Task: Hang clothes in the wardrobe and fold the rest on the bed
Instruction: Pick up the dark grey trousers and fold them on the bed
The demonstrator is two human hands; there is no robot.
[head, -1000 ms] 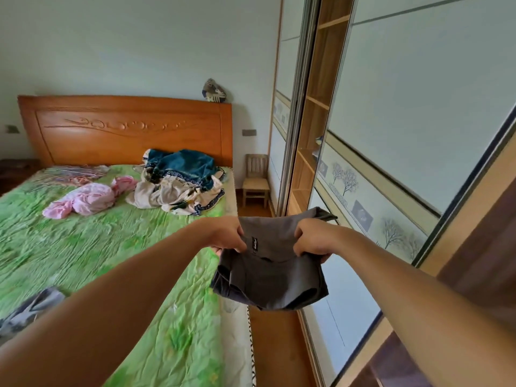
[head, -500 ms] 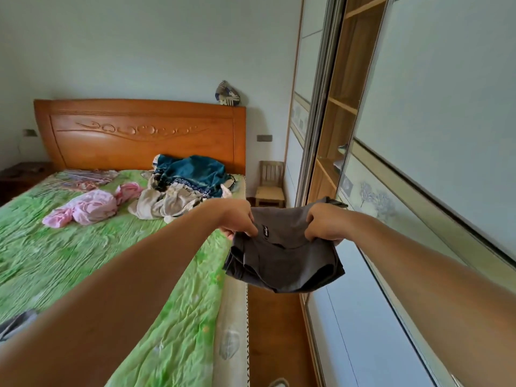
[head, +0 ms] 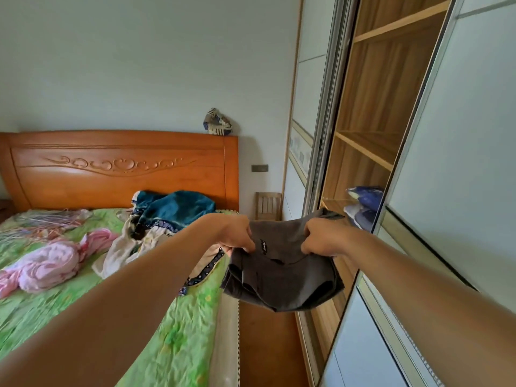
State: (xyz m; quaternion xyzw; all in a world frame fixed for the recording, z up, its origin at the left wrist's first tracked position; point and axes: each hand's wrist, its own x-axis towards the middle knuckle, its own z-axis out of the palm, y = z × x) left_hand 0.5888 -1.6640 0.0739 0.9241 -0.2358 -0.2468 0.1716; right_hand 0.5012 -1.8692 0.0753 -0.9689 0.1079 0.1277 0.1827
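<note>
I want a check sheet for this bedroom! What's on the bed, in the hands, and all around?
Surface: green crumpled bed sheet, partly covered with clothes.
Job's things: dark grey folded garment held in the air beside the open wooden wardrobe; pink bundled cloth and teal-and-cream clothes pile lie on the bed.
Clutter: patterned cloth thing on the wooden headboard; blue folded items on a wardrobe shelf.
Grips: left hand and right hand each pinch the garment's top edge.
Cables: nothing seen.
Surroundings: small wooden chair, pale sliding door.

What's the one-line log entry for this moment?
left hand: grips folded dark grey garment | right hand: grips it too | garment: held between green-sheeted bed and open wooden wardrobe
</note>
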